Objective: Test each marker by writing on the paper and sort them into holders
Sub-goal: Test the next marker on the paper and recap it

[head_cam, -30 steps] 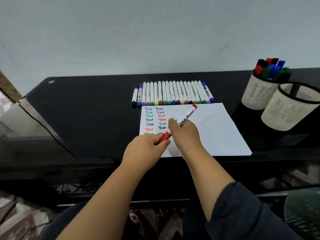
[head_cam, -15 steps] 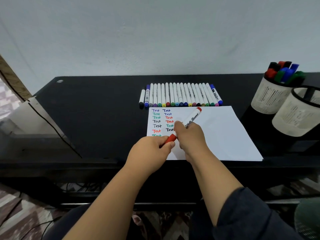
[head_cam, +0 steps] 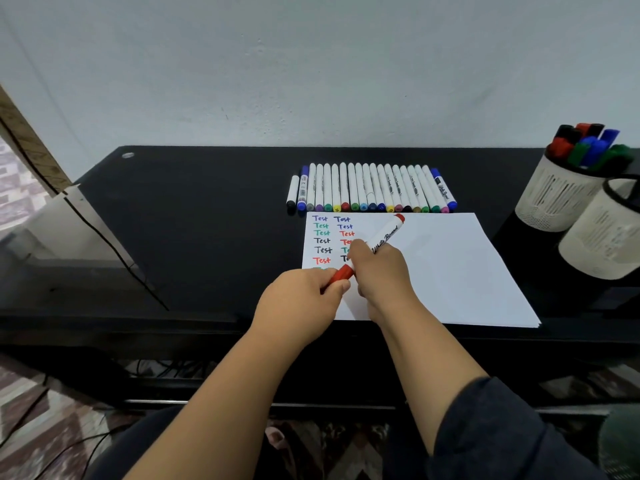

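Observation:
A red whiteboard marker (head_cam: pixel 385 237) slants over the white paper (head_cam: pixel 446 268). My right hand (head_cam: pixel 381 268) grips its white barrel. My left hand (head_cam: pixel 304 299) pinches its red cap (head_cam: pixel 341 274) at the lower end. The paper carries two columns of the word "Test" in several colours. A row of several markers (head_cam: pixel 370 188) lies side by side just beyond the paper. Two white mesh holders stand at the right: the far holder (head_cam: pixel 557 199) is full of capped markers, the near holder (head_cam: pixel 602 240) shows one dark marker inside.
The black desk (head_cam: pixel 194 220) runs to a front edge just under my wrists. A black cable (head_cam: pixel 104 237) and a white panel lie at the desk's left end. A pale wall stands behind.
The camera view shifted slightly, so the scene sits further right. Both hands stay on the red marker in the same grip; the cap remains on.

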`<state>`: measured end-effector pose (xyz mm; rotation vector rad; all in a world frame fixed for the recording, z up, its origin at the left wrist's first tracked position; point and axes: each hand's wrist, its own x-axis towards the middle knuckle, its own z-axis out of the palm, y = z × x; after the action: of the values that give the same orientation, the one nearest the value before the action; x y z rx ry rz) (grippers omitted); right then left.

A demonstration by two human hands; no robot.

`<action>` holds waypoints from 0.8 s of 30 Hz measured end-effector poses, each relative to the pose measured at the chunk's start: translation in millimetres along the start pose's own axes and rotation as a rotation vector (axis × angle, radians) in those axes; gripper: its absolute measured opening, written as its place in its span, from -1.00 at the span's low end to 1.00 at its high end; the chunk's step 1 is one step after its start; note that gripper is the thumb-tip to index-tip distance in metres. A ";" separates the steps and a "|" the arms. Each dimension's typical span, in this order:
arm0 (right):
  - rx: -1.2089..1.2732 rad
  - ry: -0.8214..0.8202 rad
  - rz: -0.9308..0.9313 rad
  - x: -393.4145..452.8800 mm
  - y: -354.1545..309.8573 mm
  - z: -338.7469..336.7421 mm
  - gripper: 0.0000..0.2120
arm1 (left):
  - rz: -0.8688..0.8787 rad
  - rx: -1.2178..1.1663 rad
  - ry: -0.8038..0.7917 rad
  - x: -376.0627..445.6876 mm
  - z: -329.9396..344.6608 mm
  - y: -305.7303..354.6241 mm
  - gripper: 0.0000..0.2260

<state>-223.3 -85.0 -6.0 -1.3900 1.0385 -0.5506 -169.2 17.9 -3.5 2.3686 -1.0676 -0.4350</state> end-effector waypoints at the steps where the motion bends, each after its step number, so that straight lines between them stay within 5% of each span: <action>1: 0.004 0.011 0.010 0.7 0.3 0.3 -0.78 | 0.036 0.134 0.031 -0.4 0.5 1.3 -0.74; 5: -0.009 0.012 0.044 1.4 1.2 3.9 -0.78 | 0.049 0.147 0.020 1.0 0.6 3.3 -0.74; 11: 0.066 0.146 0.064 26.2 -5.4 -19.6 -0.87 | -0.152 -0.518 -0.122 -6.6 -18.3 -14.0 -0.72; 15: 0.160 0.105 0.050 32.1 2.8 -16.4 -0.92 | -0.180 -0.388 -0.042 -0.3 -14.3 -17.2 -0.84; 19: 0.165 0.069 -0.044 33.5 3.9 -17.8 -0.76 | -0.194 -0.266 -0.025 10.0 -10.2 -19.7 -0.64; 24: -0.072 0.087 -0.184 41.4 4.8 -24.2 -0.71 | -0.207 -0.291 0.102 25.3 -15.9 -22.3 -0.63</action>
<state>-225.0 -131.6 -18.4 -1.5465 1.0138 -0.7201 -132.0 16.2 -5.0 2.2198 -0.6657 -0.5008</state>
